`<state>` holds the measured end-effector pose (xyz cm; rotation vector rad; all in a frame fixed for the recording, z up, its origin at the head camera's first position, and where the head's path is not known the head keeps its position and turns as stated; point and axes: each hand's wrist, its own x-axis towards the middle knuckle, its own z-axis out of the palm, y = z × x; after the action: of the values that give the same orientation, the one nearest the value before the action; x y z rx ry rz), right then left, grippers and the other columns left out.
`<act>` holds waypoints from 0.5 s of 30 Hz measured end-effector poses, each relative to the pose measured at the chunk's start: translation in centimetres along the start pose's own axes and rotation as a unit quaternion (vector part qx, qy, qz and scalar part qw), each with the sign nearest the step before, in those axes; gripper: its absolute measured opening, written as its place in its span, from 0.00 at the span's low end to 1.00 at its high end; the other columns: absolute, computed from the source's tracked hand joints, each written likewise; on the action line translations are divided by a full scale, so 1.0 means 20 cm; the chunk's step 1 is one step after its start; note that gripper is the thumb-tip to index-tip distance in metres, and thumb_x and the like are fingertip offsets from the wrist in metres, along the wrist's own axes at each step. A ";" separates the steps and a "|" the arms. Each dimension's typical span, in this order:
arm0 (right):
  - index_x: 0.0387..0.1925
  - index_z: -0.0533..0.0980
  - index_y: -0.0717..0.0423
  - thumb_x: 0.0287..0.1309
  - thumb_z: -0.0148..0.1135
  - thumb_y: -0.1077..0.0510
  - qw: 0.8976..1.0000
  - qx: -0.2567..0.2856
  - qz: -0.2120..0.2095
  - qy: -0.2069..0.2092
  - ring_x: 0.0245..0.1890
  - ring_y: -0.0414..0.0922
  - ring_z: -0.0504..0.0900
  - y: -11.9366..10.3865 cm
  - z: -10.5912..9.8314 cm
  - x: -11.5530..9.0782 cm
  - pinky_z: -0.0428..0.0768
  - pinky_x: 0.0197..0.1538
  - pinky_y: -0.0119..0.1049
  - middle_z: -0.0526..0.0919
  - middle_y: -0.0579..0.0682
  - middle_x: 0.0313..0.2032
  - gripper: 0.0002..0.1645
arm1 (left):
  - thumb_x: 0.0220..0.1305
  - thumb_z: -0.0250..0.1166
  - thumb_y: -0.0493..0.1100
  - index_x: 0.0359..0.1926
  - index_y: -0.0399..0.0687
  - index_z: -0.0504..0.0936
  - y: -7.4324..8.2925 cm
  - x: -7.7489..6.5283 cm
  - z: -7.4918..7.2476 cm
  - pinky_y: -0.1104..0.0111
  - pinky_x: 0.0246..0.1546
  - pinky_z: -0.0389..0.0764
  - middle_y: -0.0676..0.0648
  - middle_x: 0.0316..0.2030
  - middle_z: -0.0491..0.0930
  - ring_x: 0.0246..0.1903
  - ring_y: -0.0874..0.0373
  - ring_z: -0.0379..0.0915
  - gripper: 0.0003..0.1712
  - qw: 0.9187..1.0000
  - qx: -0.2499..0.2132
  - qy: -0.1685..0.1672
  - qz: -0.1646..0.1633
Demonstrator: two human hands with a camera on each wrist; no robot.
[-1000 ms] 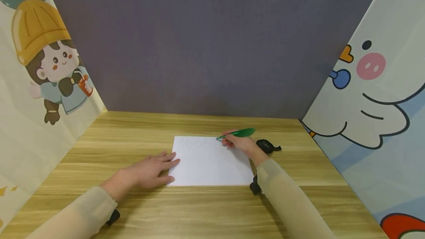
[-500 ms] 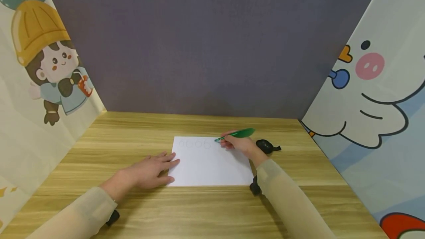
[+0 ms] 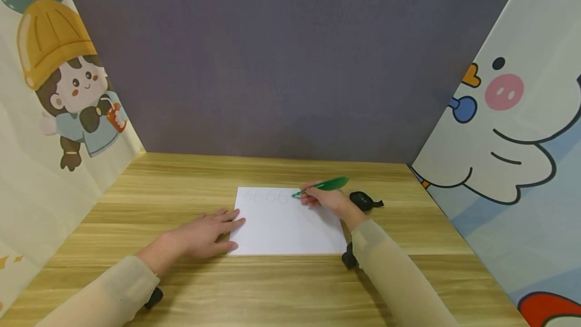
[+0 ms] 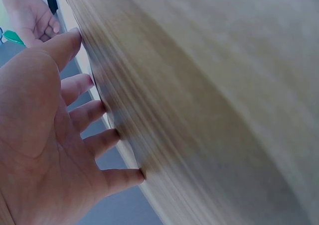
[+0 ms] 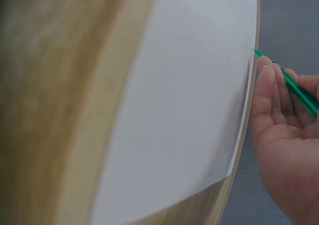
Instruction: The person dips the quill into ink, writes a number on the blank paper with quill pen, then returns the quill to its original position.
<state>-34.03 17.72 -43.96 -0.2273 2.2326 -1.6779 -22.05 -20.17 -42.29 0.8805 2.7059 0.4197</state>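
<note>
A white sheet of paper (image 3: pixel 283 231) lies on the wooden table, with a row of faint round figures like sixes (image 3: pixel 271 196) along its top left. My right hand (image 3: pixel 330 201) pinches a green pen with a leaf-shaped end (image 3: pixel 333 183); its tip meets the paper just right of the last figure. In the right wrist view the pen (image 5: pixel 301 93) runs between thumb and fingers, and the hand's side lies by the paper (image 5: pixel 179 95). My left hand (image 3: pixel 206 233) rests with spread fingers on the paper's left edge. The left wrist view shows this hand (image 4: pixel 55 135) with fingers extended.
A black rounded object with a short tail (image 3: pixel 363 201) lies on the table (image 3: pixel 290 289) just right of my right hand. A dark grey panel (image 3: pixel 272 64) rises behind the table, and printed cartoon walls (image 3: pixel 522 165) stand at both sides.
The pen tip has shifted slightly left and down on the paper, the right hand moving a little with it. My left hand has stayed in place.
</note>
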 end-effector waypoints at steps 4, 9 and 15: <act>0.69 0.80 0.65 0.85 0.56 0.57 1.000 -0.006 0.002 -0.002 0.50 0.45 0.94 0.00 0.00 -0.01 0.90 0.52 0.34 0.91 0.63 0.57 0.22 | 0.82 0.59 0.66 0.86 0.51 0.65 0.00 0.00 0.00 0.20 0.74 0.56 0.39 0.87 0.56 0.85 0.30 0.50 0.43 1.000 -0.001 -0.002 -0.001; 0.68 0.81 0.64 0.86 0.56 0.55 1.000 -0.022 0.004 -0.003 0.47 0.42 0.92 -0.01 -0.01 -0.02 0.87 0.49 0.33 0.92 0.60 0.55 0.22 | 0.82 0.59 0.66 0.86 0.51 0.65 0.00 0.00 0.00 0.20 0.74 0.56 0.39 0.87 0.56 0.85 0.30 0.50 0.43 1.000 -0.002 -0.002 -0.001; 0.66 0.83 0.63 0.85 0.57 0.55 0.999 -0.035 -0.002 0.005 0.44 0.42 0.89 0.00 -0.01 -0.03 0.82 0.48 0.33 0.94 0.58 0.53 0.21 | 0.82 0.59 0.66 0.86 0.51 0.65 0.00 0.00 0.00 0.20 0.74 0.56 0.39 0.87 0.56 0.85 0.29 0.50 0.43 1.000 0.000 -0.001 -0.002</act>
<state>-33.52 18.10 -43.78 -0.2408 2.3025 -1.6074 -22.09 -20.13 -42.32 0.8755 2.7046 0.4170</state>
